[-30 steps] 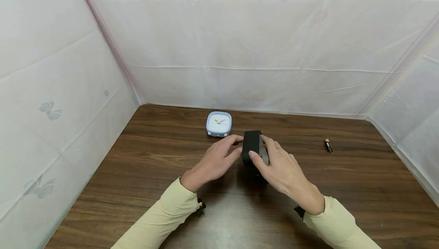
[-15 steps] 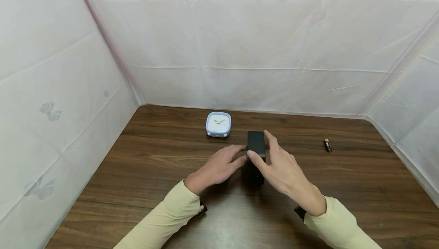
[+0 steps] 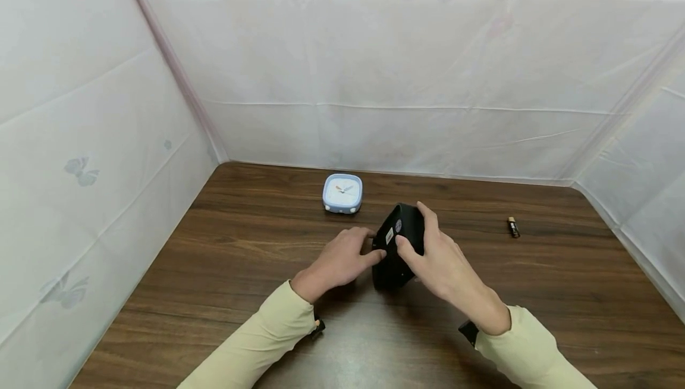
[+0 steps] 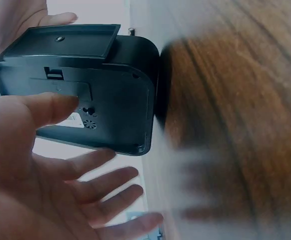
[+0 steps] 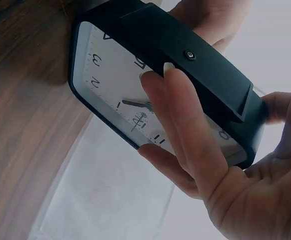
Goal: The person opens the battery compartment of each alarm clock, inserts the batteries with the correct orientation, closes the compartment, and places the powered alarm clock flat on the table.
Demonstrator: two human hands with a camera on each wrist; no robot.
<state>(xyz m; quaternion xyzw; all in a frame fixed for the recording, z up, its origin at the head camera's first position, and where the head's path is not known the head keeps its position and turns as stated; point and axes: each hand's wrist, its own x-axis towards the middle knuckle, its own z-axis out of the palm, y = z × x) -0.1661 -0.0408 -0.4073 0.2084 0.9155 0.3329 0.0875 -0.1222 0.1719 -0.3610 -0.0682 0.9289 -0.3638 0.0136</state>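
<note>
A black alarm clock (image 3: 389, 269) stands on the table between the two hands, its back angled toward the head camera. My right hand (image 3: 446, 267) grips it, thumb on the back and fingers across the white dial (image 5: 118, 75). My left hand (image 3: 339, 261) lays its thumb on the clock's back, by the battery cover (image 4: 78, 90). The other left fingers extend loosely below the clock in the left wrist view. A small knob and round vents show on the back (image 4: 120, 115).
A light blue alarm clock (image 3: 342, 193) lies face up farther back on the wooden table (image 3: 257, 228). One dark battery with a gold-coloured end (image 3: 513, 227) lies to the right. White sheeting (image 3: 374, 80) walls off the back and sides.
The black clock has turned in the right hand, so its back now shows to the head camera instead of its front edge. The left thumb has come onto that back.
</note>
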